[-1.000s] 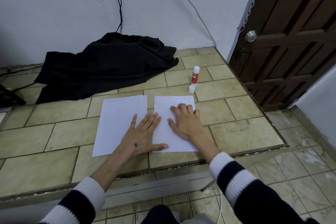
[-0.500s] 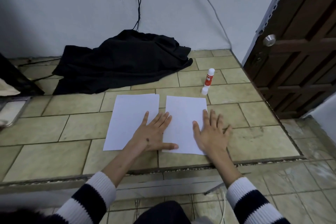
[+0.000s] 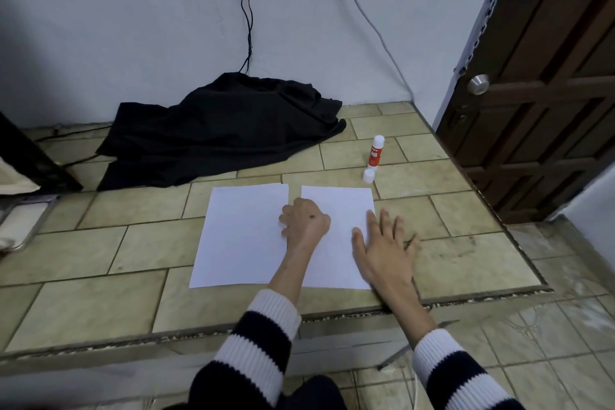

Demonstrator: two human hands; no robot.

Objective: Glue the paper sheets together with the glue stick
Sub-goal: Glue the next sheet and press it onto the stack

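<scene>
Left hand (image 3: pixel 304 220) curled (holding nothing) — right hand (image 3: pixel 382 243) fingers (image 3: pixel 371 220) spread flat.

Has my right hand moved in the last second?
Yes. The right hand slid right, off the middle of the right paper sheet to its right edge.

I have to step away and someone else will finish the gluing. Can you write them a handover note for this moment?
Left hand: fingers curled, between the two sheets; whether it pinches an edge is unclear.
Right hand: flat, fingers spread, on the right sheet's right edge.
Left sheet lies beside it, a narrow gap between.
Glue stick stands uncapped behind the right sheet, cap beside it.
Done: sheets laid out.
Left: apply glue, join sheets.
</scene>
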